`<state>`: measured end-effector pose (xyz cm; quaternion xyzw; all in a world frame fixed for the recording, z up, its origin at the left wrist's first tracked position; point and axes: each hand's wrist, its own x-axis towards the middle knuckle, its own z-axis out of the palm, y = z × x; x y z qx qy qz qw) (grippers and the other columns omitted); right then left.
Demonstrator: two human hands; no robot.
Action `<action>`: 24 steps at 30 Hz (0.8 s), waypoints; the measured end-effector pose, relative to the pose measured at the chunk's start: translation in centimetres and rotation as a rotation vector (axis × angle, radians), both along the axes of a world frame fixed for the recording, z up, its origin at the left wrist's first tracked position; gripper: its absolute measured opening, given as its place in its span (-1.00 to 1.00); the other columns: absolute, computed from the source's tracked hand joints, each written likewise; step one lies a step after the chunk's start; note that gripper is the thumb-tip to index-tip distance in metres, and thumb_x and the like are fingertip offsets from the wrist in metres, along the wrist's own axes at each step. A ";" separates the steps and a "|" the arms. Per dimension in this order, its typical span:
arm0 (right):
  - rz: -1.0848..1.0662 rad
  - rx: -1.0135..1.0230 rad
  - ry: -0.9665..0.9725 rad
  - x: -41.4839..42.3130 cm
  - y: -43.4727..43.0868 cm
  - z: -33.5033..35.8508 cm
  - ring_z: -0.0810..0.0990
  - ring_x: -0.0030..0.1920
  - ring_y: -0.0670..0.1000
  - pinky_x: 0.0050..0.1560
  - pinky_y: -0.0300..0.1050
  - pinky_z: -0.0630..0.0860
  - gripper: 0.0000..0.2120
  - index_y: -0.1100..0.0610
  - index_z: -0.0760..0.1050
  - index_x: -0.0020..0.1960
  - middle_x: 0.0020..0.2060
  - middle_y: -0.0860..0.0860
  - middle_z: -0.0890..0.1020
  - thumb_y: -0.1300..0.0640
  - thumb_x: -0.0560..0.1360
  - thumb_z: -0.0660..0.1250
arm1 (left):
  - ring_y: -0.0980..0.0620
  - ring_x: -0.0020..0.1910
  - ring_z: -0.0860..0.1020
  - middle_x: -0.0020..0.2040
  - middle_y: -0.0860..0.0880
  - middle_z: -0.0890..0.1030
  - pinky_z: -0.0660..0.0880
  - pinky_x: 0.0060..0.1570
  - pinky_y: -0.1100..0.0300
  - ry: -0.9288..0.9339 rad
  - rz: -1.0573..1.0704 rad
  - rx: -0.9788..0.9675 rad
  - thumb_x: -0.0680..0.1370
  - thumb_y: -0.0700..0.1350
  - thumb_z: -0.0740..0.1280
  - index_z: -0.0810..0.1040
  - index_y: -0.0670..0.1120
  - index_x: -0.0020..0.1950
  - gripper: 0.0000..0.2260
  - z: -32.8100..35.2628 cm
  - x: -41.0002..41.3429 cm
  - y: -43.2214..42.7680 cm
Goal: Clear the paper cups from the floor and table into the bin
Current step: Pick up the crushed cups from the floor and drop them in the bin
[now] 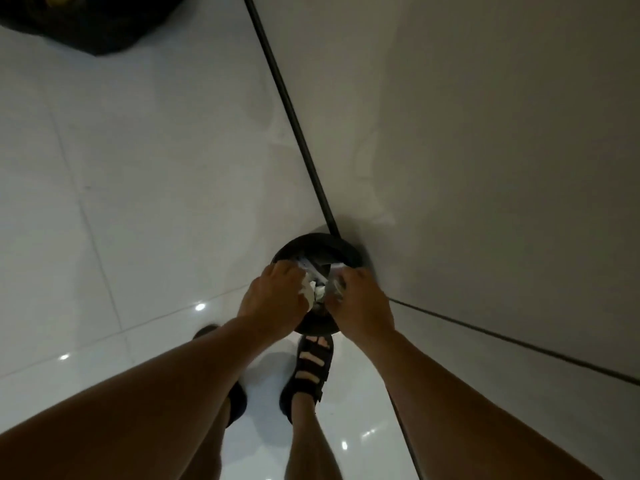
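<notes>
A round black bin stands on the floor in the corner where two walls meet. Both my hands are over its mouth. My left hand holds crumpled white paper cups just above the opening. My right hand grips another crushed cup at the bin's right side. More white paper shows inside the bin between my hands. The bin's near rim is partly hidden by my wrists.
Glossy white floor tiles spread to the left. Grey walls with a dark skirting line close off the right. My sandalled feet stand right before the bin. A dark object lies at the top left.
</notes>
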<state>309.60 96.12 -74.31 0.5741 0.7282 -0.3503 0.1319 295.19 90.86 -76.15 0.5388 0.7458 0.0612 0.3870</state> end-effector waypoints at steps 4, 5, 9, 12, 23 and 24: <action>0.015 -0.018 -0.006 -0.4 2.5 -8.2 0.47 0.27 0.12 0.19 -0.06 0.47 -0.49 0.11 0.33 0.44 0.34 0.11 0.40 0.04 0.54 0.36 | -0.03 0.31 0.35 0.31 -0.01 0.42 0.37 0.24 0.08 0.128 -0.021 0.033 0.50 0.01 0.32 0.46 -0.02 0.31 -0.62 -7.5 0.5 0.0; 0.015 -0.018 0.000 -0.6 3.0 -10.3 0.45 0.28 0.13 0.20 -0.04 0.47 -0.47 0.10 0.31 0.45 0.36 0.11 0.38 0.04 0.54 0.37 | -0.05 0.35 0.31 0.34 -0.03 0.40 0.33 0.27 0.05 0.153 -0.039 0.036 0.49 0.03 0.34 0.46 -0.02 0.32 -0.59 -9.3 0.6 0.1; 0.007 0.080 0.056 -1.7 3.3 -14.8 0.39 0.33 0.13 0.17 -0.07 0.44 -0.38 0.08 0.25 0.48 0.39 0.11 0.33 -0.01 0.51 0.39 | -0.11 0.47 0.14 0.47 -0.06 0.25 0.20 0.40 -0.04 0.234 -0.059 0.083 0.46 0.08 0.39 0.36 -0.01 0.42 -0.44 -12.9 0.4 0.4; 0.079 0.142 0.037 -1.2 2.6 -14.6 0.35 0.36 0.12 0.19 -0.05 0.44 -0.36 0.07 0.25 0.48 0.42 0.09 0.30 -0.07 0.49 0.40 | -0.13 0.51 0.06 0.52 -0.09 0.15 0.14 0.45 -0.07 0.218 0.051 0.072 0.50 0.11 0.34 0.25 -0.01 0.48 -0.40 -12.5 -0.3 0.7; 0.106 0.108 -0.052 1.4 0.1 -0.8 0.25 0.45 0.08 0.26 -0.08 0.42 -0.34 -0.01 0.14 0.52 0.49 0.03 0.24 -0.19 0.53 0.27 | -0.10 0.55 -0.09 0.57 -0.05 -0.02 0.05 0.46 -0.06 0.236 -0.064 -0.021 0.53 0.24 0.21 0.01 0.01 0.54 -0.31 1.6 -2.7 0.4; 0.099 0.121 -0.056 1.4 -0.1 1.0 0.25 0.45 0.07 0.27 -0.08 0.42 -0.34 -0.03 0.13 0.52 0.49 0.03 0.24 -0.20 0.53 0.26 | -0.10 0.55 -0.10 0.57 -0.05 -0.02 0.04 0.47 -0.06 0.229 -0.074 -0.010 0.53 0.24 0.22 0.02 0.02 0.54 -0.31 3.3 -2.8 0.6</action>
